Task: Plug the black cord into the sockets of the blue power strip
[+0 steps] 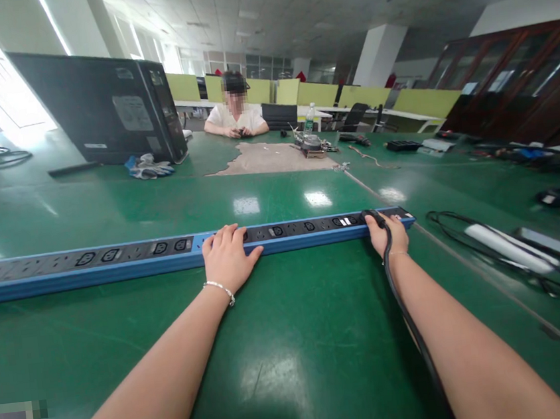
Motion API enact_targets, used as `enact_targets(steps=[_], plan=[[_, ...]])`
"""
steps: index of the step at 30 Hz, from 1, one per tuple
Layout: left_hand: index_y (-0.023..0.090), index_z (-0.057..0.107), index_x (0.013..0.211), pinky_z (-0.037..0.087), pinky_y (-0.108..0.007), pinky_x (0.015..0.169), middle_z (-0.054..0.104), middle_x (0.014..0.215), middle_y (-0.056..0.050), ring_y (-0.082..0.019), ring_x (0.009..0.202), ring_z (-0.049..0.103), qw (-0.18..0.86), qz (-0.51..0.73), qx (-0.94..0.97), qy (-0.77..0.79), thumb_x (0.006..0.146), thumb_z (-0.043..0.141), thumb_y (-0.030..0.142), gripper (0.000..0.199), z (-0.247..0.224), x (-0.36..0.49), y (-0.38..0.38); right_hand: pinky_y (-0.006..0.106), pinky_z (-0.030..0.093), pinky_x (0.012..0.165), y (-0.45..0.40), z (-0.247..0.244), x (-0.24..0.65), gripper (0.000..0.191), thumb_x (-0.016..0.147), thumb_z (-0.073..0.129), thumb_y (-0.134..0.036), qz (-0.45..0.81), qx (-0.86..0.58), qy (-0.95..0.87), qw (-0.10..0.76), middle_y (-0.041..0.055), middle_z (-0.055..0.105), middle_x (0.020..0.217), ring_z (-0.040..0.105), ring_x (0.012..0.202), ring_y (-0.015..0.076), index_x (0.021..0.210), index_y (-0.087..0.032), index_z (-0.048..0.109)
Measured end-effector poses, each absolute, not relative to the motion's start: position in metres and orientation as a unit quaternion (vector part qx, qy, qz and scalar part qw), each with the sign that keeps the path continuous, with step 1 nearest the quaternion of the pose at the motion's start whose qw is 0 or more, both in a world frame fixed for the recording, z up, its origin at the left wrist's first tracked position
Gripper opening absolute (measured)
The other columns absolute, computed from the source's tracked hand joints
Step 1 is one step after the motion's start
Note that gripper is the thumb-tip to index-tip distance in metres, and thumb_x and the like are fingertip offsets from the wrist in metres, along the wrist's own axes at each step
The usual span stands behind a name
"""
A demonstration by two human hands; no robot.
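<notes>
A long blue power strip [136, 270] with a black socket face lies across the green table. My left hand [229, 253] rests over its middle, fingers spread on top and thumb on the near side. Near the strip's right end, my right hand [391, 231] is closed around a black plug [371, 214], which is at the socket face; whether it is fully seated cannot be made out. From the plug a black cable [404, 310] runs down along my right forearm.
A black computer case [99, 108] stands at the back left, with gloves [149, 166] beside it. Across the green table [294, 341] sits a person [235, 111]. A bottle [309, 120] and small parts stand behind. White bars and cables [511, 248] lie at the right.
</notes>
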State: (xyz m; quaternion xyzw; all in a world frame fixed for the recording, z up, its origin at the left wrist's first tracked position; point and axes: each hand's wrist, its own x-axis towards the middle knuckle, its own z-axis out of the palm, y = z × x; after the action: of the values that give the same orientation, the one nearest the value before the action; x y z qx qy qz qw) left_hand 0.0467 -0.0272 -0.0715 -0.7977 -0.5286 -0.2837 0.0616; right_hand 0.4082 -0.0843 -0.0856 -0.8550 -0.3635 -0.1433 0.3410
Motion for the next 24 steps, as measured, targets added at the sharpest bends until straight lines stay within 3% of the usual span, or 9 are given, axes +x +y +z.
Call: enact_targets(steps=[10, 24], plan=[[0.023, 0.054, 0.118, 0.024, -0.045, 0.102, 0.052, 0.130, -0.009, -0.028, 0.122, 0.042, 0.034, -0.279, -0.799, -0.532, 0.079, 0.049, 0.051, 0.048, -0.068, 0.047, -0.029, 0.051, 0.034, 0.098, -0.081, -0.098, 0.417, 0.047, 0.082, 0.041, -0.047, -0.179, -0.804, -0.413, 0.389, 0.0127, 0.063, 0.108, 0.046, 0.115, 0.0299, 0.109, -0.017, 0.065], [0.022, 0.053, 0.118, 0.023, -0.044, 0.102, 0.052, 0.130, -0.009, -0.027, 0.122, 0.042, 0.038, -0.274, -0.800, -0.532, 0.080, 0.050, 0.051, 0.049, -0.069, 0.047, -0.028, 0.045, 0.042, 0.090, -0.077, -0.090, 0.417, 0.042, 0.078, 0.044, -0.044, -0.199, -0.798, -0.418, 0.387, 0.0125, 0.068, 0.096, 0.058, 0.098, 0.0287, 0.096, -0.014, 0.068]])
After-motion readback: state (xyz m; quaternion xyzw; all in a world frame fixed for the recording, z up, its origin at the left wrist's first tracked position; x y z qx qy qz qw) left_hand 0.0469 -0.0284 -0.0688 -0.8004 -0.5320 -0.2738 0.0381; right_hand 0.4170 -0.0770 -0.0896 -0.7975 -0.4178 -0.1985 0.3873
